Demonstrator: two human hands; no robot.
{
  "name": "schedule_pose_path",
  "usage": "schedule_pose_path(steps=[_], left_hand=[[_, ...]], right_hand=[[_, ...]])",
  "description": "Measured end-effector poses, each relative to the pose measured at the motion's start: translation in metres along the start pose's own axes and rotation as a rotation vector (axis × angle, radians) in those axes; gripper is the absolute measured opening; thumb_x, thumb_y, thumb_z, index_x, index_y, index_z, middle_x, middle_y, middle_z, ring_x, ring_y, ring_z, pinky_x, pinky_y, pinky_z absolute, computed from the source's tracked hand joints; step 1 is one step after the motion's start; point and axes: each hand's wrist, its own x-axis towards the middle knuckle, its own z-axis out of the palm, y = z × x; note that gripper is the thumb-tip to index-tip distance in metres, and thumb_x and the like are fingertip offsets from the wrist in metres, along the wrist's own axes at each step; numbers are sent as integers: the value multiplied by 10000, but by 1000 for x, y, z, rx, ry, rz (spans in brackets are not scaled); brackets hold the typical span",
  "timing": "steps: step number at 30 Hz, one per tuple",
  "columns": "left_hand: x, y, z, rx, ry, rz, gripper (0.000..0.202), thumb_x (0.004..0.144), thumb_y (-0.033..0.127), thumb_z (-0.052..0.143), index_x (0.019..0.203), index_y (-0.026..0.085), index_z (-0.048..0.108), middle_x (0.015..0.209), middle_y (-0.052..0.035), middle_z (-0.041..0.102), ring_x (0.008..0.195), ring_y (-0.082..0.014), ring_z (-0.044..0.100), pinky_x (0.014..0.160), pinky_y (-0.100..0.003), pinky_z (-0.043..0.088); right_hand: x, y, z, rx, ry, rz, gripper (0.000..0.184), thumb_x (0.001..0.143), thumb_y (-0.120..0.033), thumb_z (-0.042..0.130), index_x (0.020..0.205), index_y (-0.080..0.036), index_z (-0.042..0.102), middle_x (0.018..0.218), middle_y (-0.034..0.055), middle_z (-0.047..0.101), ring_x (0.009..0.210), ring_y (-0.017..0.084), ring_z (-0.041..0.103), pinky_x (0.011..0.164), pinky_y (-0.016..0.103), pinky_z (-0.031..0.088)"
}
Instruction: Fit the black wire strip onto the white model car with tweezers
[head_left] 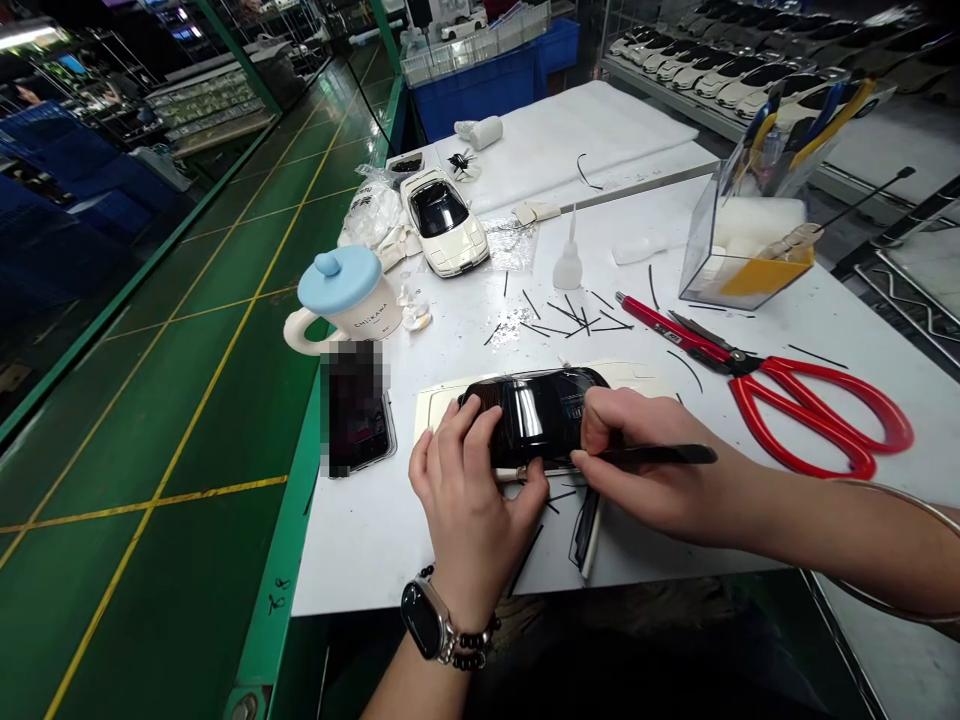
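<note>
In the head view, a glossy black model car body lies crosswise at six o'clock, long axis running nine to three, under the spread fingers of the left hand, while the right hand, equally near, pinches a slim black-handled tool against it.

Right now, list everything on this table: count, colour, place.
table: 1, white, under everything
car body: 1, glossy black, near front edge
model car: 1, white, far end
scissors: 1, red-handled, right of car body
mug: 1, white with blue lid, left
phone: 1, black, left of car body
nozzle bottle: 1, translucent, mid-table
acrylic box: 1, clear, right rear
black strips: many, black, mid-table
slim tool: 1, black, right of car body
left hand: on car body, watch on wrist
right hand: on car body, over slim tool
</note>
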Motion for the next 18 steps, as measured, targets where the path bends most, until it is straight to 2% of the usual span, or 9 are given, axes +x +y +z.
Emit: schedule_pose_path(steps=[9, 13, 16, 18], left_hand=[[-1, -1, 1, -3, 6, 12, 507, 752, 262, 663, 1214, 171, 473, 1263, -124, 556, 1234, -276, 482, 1081, -453, 246], [-1, -1, 0, 3, -1, 17, 503, 767, 265, 656, 1224, 173, 468, 1277, -120, 548, 1244, -275, 473, 1086, -451, 241], [-2, -2, 1, -2, -4, 25, 487, 790, 266, 641, 1234, 176, 462, 1298, -118, 536, 1263, -272, 453, 1091, -446, 238], [-3, -3, 1, -4, 6, 30, 472, 800, 261, 630, 1233, 174, 463, 1302, -120, 532, 1270, -273, 446, 1091, -448, 239]], right_hand=[[4, -5, 4, 10, -18, -17, 221, 703, -16, 511, 675, -180, 366, 576, -53, 438, 526, 81, 374, 496, 214, 290], [1, -7, -9, 115, -44, 34, 211, 738, -37, 524, 677, -189, 391, 607, -40, 465, 537, 91, 413, 474, 219, 318], [-12, -13, -33, 206, 84, 25, 199, 791, -104, 580, 702, -204, 432, 669, -19, 507, 595, 122, 488, 526, 258, 399], [-22, -18, -51, 205, 308, -19, 189, 800, -174, 637, 740, -218, 463, 710, -8, 522, 634, 146, 529, 611, 315, 457]])
